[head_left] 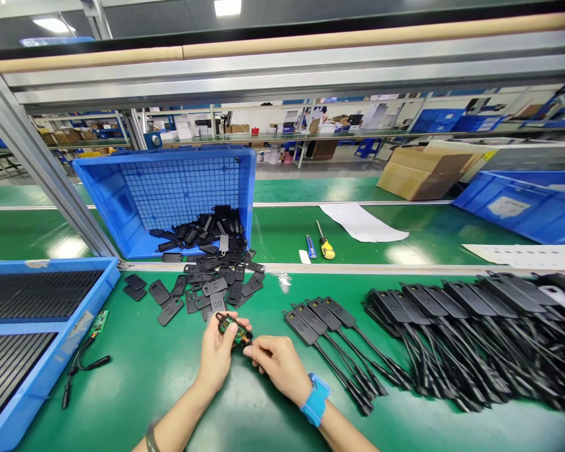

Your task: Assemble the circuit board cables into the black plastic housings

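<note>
My left hand (218, 351) and my right hand (275, 361) meet over the green mat (169, 389), both pinched on one small unit (234, 329): a green circuit board sitting in a black plastic shell. My right wrist wears a blue band. Just beyond my hands lies a loose heap of black plastic covers (207, 285), spilling from a tipped blue crate (169, 194). To the right, a short row of black housings with cables (329, 333) lies side by side.
A long row of cabled housings (475, 326) fills the right side. A blue tray of black parts (28, 326) stands at the left, with a bare circuit board on a cable (96, 326) beside it. Two screwdrivers (322, 245) and papers lie beyond the rail.
</note>
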Available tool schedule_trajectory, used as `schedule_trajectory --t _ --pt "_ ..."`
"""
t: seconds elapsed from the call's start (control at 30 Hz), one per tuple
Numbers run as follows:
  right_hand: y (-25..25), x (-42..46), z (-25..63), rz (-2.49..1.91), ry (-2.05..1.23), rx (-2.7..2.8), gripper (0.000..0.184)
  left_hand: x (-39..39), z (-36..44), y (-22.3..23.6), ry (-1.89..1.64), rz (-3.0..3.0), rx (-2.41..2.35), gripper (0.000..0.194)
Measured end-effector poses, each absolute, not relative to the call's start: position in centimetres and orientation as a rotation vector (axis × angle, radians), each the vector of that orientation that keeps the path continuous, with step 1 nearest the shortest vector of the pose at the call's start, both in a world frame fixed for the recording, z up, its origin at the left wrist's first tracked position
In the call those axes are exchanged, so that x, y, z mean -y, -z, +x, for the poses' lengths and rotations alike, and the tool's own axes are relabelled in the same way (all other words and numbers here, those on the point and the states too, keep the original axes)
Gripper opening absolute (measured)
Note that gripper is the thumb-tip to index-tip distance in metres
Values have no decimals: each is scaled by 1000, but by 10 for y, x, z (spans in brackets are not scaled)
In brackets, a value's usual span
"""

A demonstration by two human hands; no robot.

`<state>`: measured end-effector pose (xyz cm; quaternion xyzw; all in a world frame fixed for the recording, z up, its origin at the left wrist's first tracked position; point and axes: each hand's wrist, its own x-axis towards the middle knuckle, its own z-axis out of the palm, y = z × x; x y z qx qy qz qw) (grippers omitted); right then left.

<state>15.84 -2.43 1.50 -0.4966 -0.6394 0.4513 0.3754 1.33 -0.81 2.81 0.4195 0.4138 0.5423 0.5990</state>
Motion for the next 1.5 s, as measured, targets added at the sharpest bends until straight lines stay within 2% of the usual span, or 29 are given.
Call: schedule_trajectory --t 0.3,0.53,0.7,0.83,0.93,1.0,1.1,1.23,1.33,1.5 --pt "-6 22 156 -1214 -1339 1505 39 9 8 -36 -1177 897 -904 41" --pt "-10 24 155 -1275 -1041 1610 35 11 9 -38 -1188 853 -918 41" --pt "-9 21 151 -1371 -1135 1547 38 14 11 -35 -1256 1083 -1002 30" --pt "-10 22 152 -1324 -1181 1629 38 12 11 -35 -1194 1084 -1023 33" --pt "-17 24 157 -1305 -919 1747 40 9 11 -34 -1101 1043 -1053 36" --pt "-20 23 163 -1274 -724 1762 32 8 13 -31 -1013 1078 -1058 35" --pt "-18 20 170 -1147 -479 1824 21 10 15 -24 -900 1190 -1028 26" --pt "-12 17 173 -1069 -190 1986 20 11 17 -11 -854 1366 -1027 15" --pt "-11 16 172 -1063 -122 2026 18 11 16 -6 -831 1426 -1043 11" --pt "-11 15 173 -1049 -188 2008 16 12 15 -6 -793 1490 -1086 8"
